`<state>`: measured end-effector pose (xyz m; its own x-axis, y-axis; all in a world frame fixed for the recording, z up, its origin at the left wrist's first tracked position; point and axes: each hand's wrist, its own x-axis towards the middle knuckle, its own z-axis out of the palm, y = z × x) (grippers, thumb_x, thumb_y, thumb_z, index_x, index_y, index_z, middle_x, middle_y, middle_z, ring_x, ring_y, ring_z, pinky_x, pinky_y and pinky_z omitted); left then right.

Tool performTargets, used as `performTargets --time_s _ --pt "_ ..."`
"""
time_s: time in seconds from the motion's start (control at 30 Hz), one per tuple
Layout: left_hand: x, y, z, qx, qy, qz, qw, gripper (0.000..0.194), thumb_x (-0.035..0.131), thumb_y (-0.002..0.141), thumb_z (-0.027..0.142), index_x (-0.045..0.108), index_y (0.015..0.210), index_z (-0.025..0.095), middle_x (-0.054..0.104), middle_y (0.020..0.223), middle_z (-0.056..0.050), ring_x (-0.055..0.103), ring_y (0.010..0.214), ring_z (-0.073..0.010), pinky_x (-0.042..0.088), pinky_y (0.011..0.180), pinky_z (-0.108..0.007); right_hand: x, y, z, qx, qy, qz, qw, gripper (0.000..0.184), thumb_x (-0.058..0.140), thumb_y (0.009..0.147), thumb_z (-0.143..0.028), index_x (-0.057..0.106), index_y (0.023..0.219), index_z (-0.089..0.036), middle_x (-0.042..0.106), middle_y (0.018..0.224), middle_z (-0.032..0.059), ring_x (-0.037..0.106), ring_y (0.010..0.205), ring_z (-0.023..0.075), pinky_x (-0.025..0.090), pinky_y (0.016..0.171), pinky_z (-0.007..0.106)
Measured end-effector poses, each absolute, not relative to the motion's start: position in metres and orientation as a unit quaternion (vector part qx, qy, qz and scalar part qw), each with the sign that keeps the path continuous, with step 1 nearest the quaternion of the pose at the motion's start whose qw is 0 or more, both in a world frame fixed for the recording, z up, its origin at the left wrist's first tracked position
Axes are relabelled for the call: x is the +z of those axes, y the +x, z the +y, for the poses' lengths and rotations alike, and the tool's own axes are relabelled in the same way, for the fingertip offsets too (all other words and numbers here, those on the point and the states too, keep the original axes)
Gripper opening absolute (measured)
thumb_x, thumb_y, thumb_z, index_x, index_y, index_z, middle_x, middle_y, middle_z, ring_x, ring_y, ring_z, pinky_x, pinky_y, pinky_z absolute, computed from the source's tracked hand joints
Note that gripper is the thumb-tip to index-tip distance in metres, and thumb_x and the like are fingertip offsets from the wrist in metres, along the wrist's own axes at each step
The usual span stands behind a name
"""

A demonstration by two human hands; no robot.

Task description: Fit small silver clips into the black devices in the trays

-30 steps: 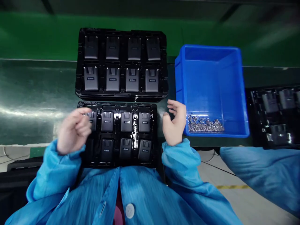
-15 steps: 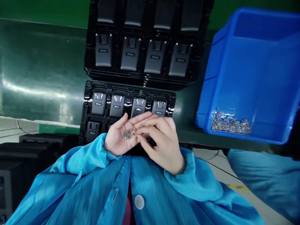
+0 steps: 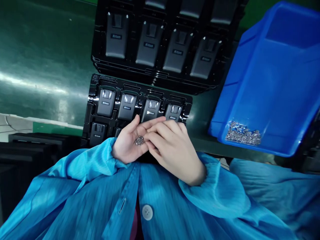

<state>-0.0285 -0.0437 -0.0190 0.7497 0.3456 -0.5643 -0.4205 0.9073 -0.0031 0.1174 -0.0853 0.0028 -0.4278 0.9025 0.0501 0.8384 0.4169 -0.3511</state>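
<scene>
A small heap of shiny metal screws (image 3: 139, 140) lies in the palm of my left hand (image 3: 127, 141), which is turned up with its fingers stretched out flat. My right hand (image 3: 172, 143) reaches across those fingers, thumb and forefinger pinched together at the heap's edge. Whatever sits between these fingertips is too small to make out. Both hands hover over the near black tray (image 3: 86, 120), whose pockets hold dark grey cases marked "Riton", such as this case (image 3: 106, 103). My hands and sleeves cover the tray's lower part.
Beyond the near tray stands a stack of black trays (image 3: 100, 66) with more grey cases. To the right, a blue bin (image 3: 272, 100) holds a pile of loose screws (image 3: 243, 134) in its near corner. Dark boxes (image 3: 37, 141) stand at left; another person's blue clothing (image 3: 270, 190) shows at right.
The view has shifted slightly, so trays and bin sit differently in the picture. My right fingertips have come closer to the screws, which look more tightly gathered in my left palm.
</scene>
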Motion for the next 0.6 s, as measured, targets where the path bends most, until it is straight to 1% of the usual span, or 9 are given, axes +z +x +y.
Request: performTargets --time_s 0.07,0.13,0.23,0.3,0.33,0.4,0.5,0.53,0.6 --pt "-0.02 -0.029 -0.043 0.206 -0.067 0.283 0.934 0.069 0.01 0.102 0.049 0.047 0.143 0.007 0.07 0.113 -0.013 0.068 0.09 -0.0185 0.054 0.08 -0.03 0.003 0.119 -0.084 0.137 -0.512 -0.841 0.11 0.011 0.054 0.091 -0.018 0.061 0.082 -0.02 0.062 0.086 0.005 0.048 0.089 0.0236 0.033 0.073 0.039" --pt "-0.021 -0.03 -0.043 0.208 -0.069 0.276 0.936 0.067 0.012 0.103 0.048 0.047 0.144 0.008 0.071 0.109 -0.013 0.069 0.088 -0.0185 0.054 0.078 -0.03 0.003 0.119 -0.083 0.15 -0.506 -0.843 0.107 0.012 0.053 0.09 -0.017 0.06 0.081 -0.02 0.062 0.086 0.0047 0.048 0.088 0.0235 0.033 0.074 0.039" --pt "-0.023 -0.031 -0.043 0.207 -0.077 0.271 0.937 0.064 0.014 0.104 0.044 0.047 0.144 0.008 0.072 0.104 -0.012 0.069 0.081 -0.0171 0.054 0.075 -0.029 0.005 0.12 -0.083 0.183 -0.511 -0.833 0.112 0.01 0.053 0.088 -0.015 0.059 0.081 -0.02 0.063 0.087 0.0045 0.05 0.09 0.0234 0.035 0.076 0.039" --pt "-0.026 -0.031 -0.043 0.211 -0.083 0.27 0.936 0.062 0.016 0.104 0.042 0.049 0.142 0.006 0.073 0.106 -0.012 0.069 0.08 -0.0157 0.053 0.076 -0.028 0.007 0.124 -0.084 0.208 -0.52 -0.818 0.132 0.008 0.055 0.086 -0.015 0.059 0.082 -0.02 0.063 0.087 0.0038 0.052 0.091 0.0228 0.037 0.077 0.038" --pt "-0.027 -0.03 -0.043 0.211 -0.087 0.271 0.935 0.061 0.018 0.104 0.042 0.05 0.141 0.005 0.073 0.109 -0.013 0.07 0.084 -0.0157 0.053 0.079 -0.027 0.008 0.128 -0.084 0.219 -0.527 -0.807 0.153 0.007 0.056 0.085 -0.014 0.058 0.083 -0.02 0.063 0.087 0.0033 0.052 0.09 0.0221 0.038 0.077 0.037" --pt "-0.029 -0.029 -0.045 0.205 -0.095 0.28 0.933 0.059 0.021 0.104 0.041 0.052 0.139 0.003 0.071 0.117 -0.014 0.07 0.098 -0.0171 0.052 0.089 -0.027 0.006 0.141 -0.082 0.213 -0.553 -0.778 0.208 0.008 0.057 0.085 -0.013 0.058 0.085 -0.021 0.063 0.087 0.002 0.054 0.089 0.0202 0.041 0.079 0.036" --pt "-0.035 -0.023 -0.048 0.177 -0.101 0.292 0.934 0.056 0.025 0.104 0.039 0.052 0.138 0.003 0.064 0.132 -0.015 0.062 0.121 -0.0209 0.043 0.106 -0.032 -0.01 0.172 -0.075 0.117 -0.631 -0.717 0.273 0.008 0.059 0.084 -0.013 0.057 0.083 -0.021 0.062 0.083 0.0007 0.056 0.083 0.0185 0.043 0.079 0.035" --pt "-0.037 -0.021 -0.049 0.17 -0.1 0.292 0.936 0.055 0.027 0.104 0.038 0.051 0.139 0.004 0.061 0.136 -0.015 0.059 0.125 -0.0218 0.041 0.109 -0.033 -0.019 0.183 -0.072 0.077 -0.659 -0.697 0.274 0.007 0.059 0.084 -0.014 0.057 0.081 -0.021 0.062 0.081 0.0005 0.056 0.081 0.0186 0.043 0.077 0.035" --pt "-0.041 -0.015 -0.051 0.161 -0.095 0.288 0.939 0.054 0.029 0.103 0.037 0.049 0.141 0.004 0.057 0.141 -0.016 0.056 0.129 -0.023 0.036 0.113 -0.035 -0.039 0.203 -0.065 0.034 -0.695 -0.676 0.241 0.007 0.059 0.082 -0.016 0.057 0.078 -0.021 0.06 0.08 0.0012 0.054 0.08 0.0198 0.042 0.075 0.036"
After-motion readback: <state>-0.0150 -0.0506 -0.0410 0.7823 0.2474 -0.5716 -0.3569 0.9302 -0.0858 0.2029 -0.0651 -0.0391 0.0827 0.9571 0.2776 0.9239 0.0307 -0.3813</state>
